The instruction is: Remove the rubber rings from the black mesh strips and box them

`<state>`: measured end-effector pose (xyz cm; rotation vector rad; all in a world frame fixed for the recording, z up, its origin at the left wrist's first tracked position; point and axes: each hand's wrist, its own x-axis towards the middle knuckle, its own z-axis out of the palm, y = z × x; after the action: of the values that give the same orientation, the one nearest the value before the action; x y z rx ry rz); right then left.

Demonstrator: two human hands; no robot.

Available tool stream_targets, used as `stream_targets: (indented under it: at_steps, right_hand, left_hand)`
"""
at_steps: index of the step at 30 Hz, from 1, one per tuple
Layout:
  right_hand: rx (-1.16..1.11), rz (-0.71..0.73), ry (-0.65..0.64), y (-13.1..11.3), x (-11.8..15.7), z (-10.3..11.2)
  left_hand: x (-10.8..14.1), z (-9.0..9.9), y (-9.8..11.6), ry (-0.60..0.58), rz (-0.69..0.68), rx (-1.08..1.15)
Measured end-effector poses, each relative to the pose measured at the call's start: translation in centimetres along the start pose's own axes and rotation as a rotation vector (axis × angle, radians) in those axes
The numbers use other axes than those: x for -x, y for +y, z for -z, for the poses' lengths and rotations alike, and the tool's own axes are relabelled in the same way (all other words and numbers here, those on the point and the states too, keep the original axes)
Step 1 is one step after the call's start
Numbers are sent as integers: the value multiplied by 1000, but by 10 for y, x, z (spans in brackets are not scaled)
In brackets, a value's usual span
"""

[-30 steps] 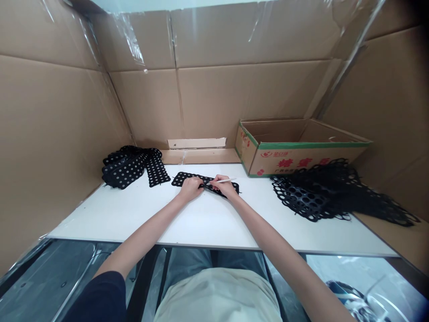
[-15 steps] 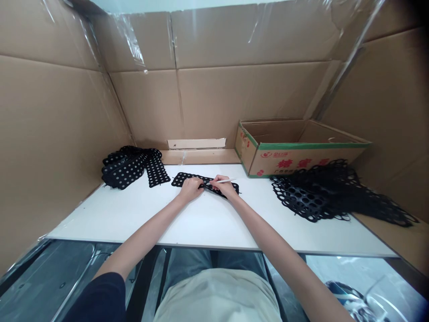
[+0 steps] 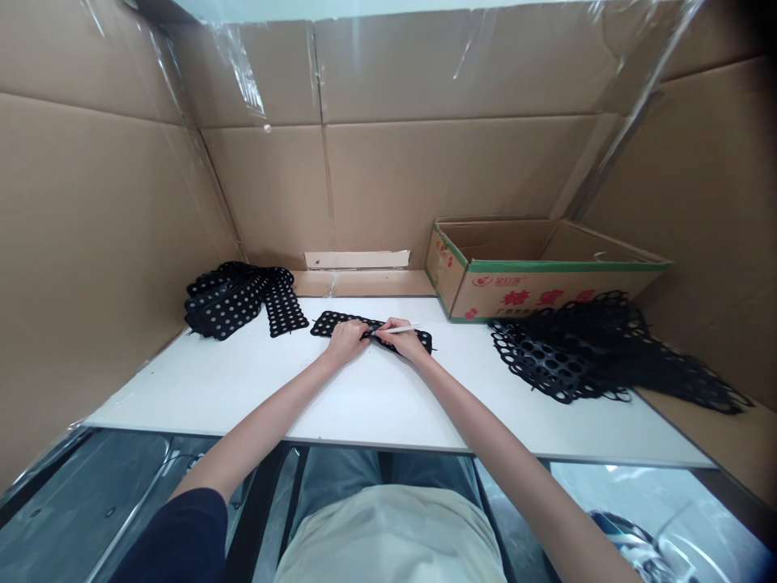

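Note:
A black strip with rows of pale round dots [image 3: 324, 322] lies flat on the white table in front of me. My left hand [image 3: 348, 342] presses on its middle, fingers curled together at its edge. Close beside it, my right hand [image 3: 401, 340] pinches a thin white pen-like tool [image 3: 405, 328]. The tool's rear end points right; its working tip is hidden by my fingers, near the strip's middle. The strip's right end [image 3: 426, 342] shows beyond my right hand.
A heap of similar dotted black strips [image 3: 224, 308] lies at the back left. To the right spreads a tangled black mesh with round holes [image 3: 564, 356], against an open cardboard box [image 3: 546, 279]. Tall cardboard walls [image 3: 437, 178] enclose the white table [image 3: 376, 405] on three sides.
My right hand and the white tool have shifted slightly left, toward my left hand. The left hand and the strip keep nearly the same place.

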<state>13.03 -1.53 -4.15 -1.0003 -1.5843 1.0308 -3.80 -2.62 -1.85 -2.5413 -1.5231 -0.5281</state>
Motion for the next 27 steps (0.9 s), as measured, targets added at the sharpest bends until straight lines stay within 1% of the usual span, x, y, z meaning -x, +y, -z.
stream_targets:
  at_steps: [4, 7, 11, 16, 19, 25, 27]
  right_hand:
    - [-3, 36, -39, -5, 3, -1]
    - [-37, 29, -57, -9, 4, -3]
    - [-19, 0, -30, -9, 3, -4]
    - [88, 60, 6, -5, 2, -5]
    - [97, 77, 19, -2, 1, -6]
    - [-91, -33, -1, 0, -3, -1]
    - [-112, -64, -16, -2, -3, 3]
  left_hand:
    - [0, 2, 2, -17, 17, 9]
    - [0, 3, 2, -21, 19, 5]
    - [1, 4, 1, -9, 5, 6]
    - [1, 3, 0, 2, 2, 11]
    - [0, 4, -1, 9, 5, 17]
    - [0, 8, -1, 11, 3, 43]
    - [0, 10, -1, 9, 5, 53]
